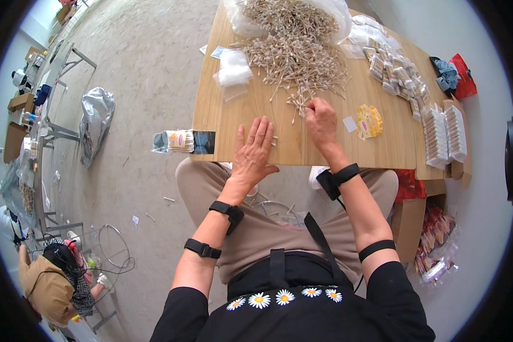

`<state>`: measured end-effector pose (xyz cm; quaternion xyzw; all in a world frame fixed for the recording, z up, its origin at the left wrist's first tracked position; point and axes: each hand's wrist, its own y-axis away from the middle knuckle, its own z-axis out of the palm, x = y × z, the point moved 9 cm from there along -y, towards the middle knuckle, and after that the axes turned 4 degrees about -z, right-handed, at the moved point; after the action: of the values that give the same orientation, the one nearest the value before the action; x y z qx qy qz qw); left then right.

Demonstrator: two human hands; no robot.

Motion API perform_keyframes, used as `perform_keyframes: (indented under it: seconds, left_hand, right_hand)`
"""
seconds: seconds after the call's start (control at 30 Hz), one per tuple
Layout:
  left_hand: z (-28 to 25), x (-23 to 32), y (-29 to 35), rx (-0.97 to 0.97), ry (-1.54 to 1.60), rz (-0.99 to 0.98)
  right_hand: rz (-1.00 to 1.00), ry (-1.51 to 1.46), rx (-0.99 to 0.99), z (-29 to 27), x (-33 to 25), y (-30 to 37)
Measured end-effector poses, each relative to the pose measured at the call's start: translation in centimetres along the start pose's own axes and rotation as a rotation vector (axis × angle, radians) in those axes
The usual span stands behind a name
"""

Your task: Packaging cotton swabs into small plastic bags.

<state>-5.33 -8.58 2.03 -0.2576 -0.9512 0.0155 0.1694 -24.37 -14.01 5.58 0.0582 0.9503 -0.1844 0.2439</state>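
A large heap of cotton swabs (299, 54) covers the far middle of the wooden table (211, 111). My right hand (323, 122) is curled closed at the heap's near edge, its fingertips pinching at cotton swabs there; how many is hidden. Flat on the table near the front edge lies my left hand (252, 153), fingers stretched out. Short swab ends (274, 141) show beside its fingers, and the palm hides whatever lies beneath. Left of that hand, a clear packet of swabs (179, 141) with a yellow label sticks out past the table edge.
Clear plastic bags (233, 71) lie left of the heap. Yellow cards (369, 122) and a white card (350, 123) lie right of my right hand. Filled swab packs (396, 74) are piled farther right, near upright stacks (444, 134). A person (54, 285) sits at lower left.
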Motion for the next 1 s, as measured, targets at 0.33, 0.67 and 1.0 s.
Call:
perform_keyframes:
  seconds: [0.33,0.67,1.0]
  left_hand:
    - [0.1,-0.1,0.0,0.01,0.006,0.006]
    - [-0.1,0.1,-0.1,0.023,-0.007,0.007]
    - [0.0,-0.1,-0.1,0.036,-0.024,0.008]
  right_hand:
    - [-0.239,0.058,-0.149,5.2,-3.2,2.0]
    - [-0.056,-0.125,-0.122,3.3,1.0,0.6]
    - [-0.18,-0.07,-0.18,4.6,-4.1,3.4]
